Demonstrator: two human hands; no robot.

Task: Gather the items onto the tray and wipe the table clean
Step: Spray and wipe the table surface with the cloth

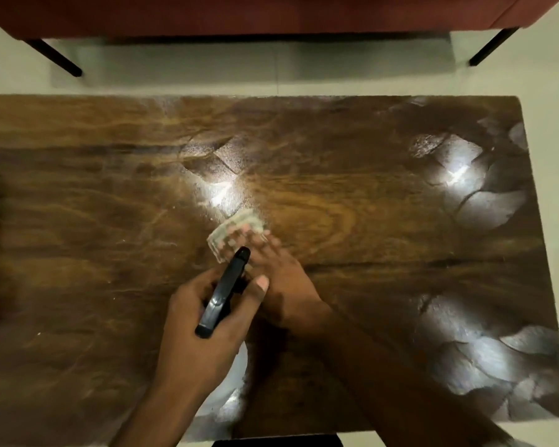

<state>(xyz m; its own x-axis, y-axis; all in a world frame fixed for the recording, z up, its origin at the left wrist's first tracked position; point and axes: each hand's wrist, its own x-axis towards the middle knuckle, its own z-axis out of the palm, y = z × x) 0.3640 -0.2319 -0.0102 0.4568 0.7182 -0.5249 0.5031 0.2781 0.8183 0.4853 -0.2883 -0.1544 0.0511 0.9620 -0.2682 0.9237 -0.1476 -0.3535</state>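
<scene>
Two grips meet mid surface [368,221]: left grip [200,324] curls round a spray bottle [223,291]; right grip [284,282] presses flat on the cloth [239,224], probably soft and limp, best bunched from above.

A home living room, by the look of it; low wooden coffee table [110,221] filled the middle of the frame, red upholstered sofa [239,14] on slim black legs [56,58] ran along the top edge; pale floor tiles [207,69] lay between them

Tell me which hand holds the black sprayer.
The left hand, gripping the black sprayer; the right hand instead presses a pale cloth onto the table.
</scene>
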